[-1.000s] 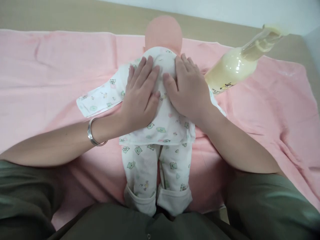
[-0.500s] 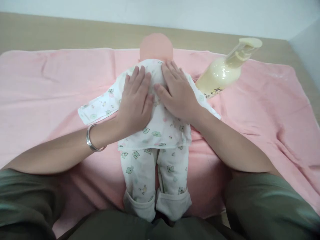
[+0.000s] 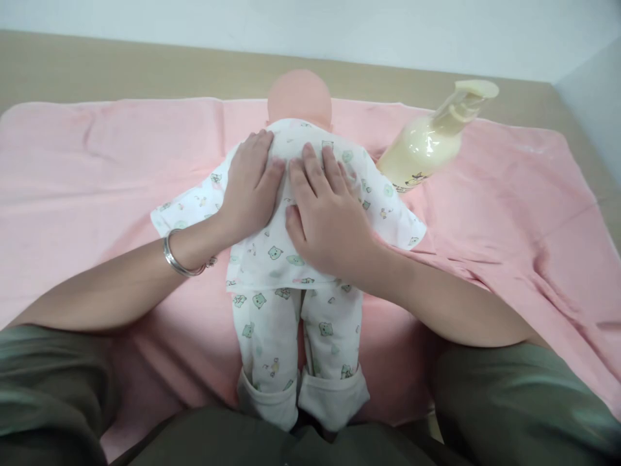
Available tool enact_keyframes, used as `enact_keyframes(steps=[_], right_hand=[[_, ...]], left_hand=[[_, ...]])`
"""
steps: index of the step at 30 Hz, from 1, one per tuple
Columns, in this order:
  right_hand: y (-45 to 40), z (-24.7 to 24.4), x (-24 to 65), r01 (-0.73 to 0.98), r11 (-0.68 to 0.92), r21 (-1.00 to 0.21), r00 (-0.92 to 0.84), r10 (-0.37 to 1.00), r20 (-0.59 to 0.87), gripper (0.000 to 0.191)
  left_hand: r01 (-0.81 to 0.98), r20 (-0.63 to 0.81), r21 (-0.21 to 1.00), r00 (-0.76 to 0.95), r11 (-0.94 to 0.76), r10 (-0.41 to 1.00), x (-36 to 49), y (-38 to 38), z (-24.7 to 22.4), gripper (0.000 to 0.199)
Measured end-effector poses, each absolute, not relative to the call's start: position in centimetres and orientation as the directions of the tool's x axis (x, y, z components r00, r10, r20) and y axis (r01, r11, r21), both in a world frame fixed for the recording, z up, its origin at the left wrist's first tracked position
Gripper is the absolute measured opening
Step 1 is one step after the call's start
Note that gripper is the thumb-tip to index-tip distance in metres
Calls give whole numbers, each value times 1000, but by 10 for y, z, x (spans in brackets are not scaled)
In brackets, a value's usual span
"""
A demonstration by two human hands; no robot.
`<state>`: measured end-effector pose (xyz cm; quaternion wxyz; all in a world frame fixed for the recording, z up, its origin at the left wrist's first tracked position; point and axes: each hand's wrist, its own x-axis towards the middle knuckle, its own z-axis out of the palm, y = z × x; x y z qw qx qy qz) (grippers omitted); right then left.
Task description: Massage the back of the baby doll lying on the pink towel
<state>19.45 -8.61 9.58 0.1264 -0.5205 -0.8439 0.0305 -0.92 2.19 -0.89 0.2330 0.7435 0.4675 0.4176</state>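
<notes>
Doll (image 3: 295, 259) is lying face down on the pink towel (image 3: 97, 168), feet toward us. We've got our left hand (image 3: 250, 188) flat on its upper back, fingers together, gripping nothing, silver bracelet (image 3: 180, 259) on the wrist. Our right hand (image 3: 327, 217) is pressed palm-down just beside it, fingers slightly spread. Right of the doll's shoulder stands a cream pump bottle (image 3: 429, 145).

Pink blanket (image 3: 509, 194), cream pump bottle (image 3: 429, 145) on it, wooden surface (image 3: 121, 68), white wall (image 3: 339, 26)
</notes>
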Motion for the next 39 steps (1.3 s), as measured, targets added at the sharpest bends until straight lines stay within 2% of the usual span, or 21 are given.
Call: enact_keyframes(steps=[4, 8, 12, 14, 17, 19, 21, 25, 30, 36, 39], right_hand=[[-56, 93, 202, 888, 348, -300, -326, 937, 122, 70], [-33, 94, 210, 898, 268, -348, -263, 963, 62, 72], [-35, 90, 212, 863, 310, -398, -276, 951, 143, 67], [-46, 87, 209, 856, 346, -384, -292, 937, 193, 65], [-71, 86, 200, 876, 396, -275, -347, 914, 211, 66], [-86, 87, 195, 866, 458, -203, -411, 881, 235, 66], [-92, 87, 192, 845, 506, -175, -457, 852, 257, 65], [-73, 87, 199, 822, 511, -252, -467, 857, 218, 65], [-39, 84, 213, 842, 375, -388, -324, 926, 192, 64], [-44, 90, 209, 884, 300, -358, -274, 954, 123, 69], [-52, 88, 205, 889, 306, -341, -273, 952, 143, 69]], left_hand=[[483, 496, 698, 209, -529, 843, 3, -2, -4, 70], [499, 545, 632, 258, -594, 797, 23, -36, 8, 66], [508, 538, 611, 296, -607, 789, 30, -46, 17, 67], [521, 504, 632, 286, -574, 815, 26, -37, 16, 73], [548, 394, 702, 233, -455, 889, 16, -16, 12, 86], [558, 333, 735, 199, -386, 922, 11, -5, 8, 87], [555, 333, 742, 184, -377, 925, 8, -1, 5, 82], [509, 438, 726, 178, -463, 881, 7, -5, 0, 76], [454, 527, 704, 181, -546, 830, 6, -12, 1, 63], [458, 533, 702, 169, -545, 829, 7, -12, 0, 62], [493, 545, 682, 152, -541, 825, 11, -14, -1, 68]])
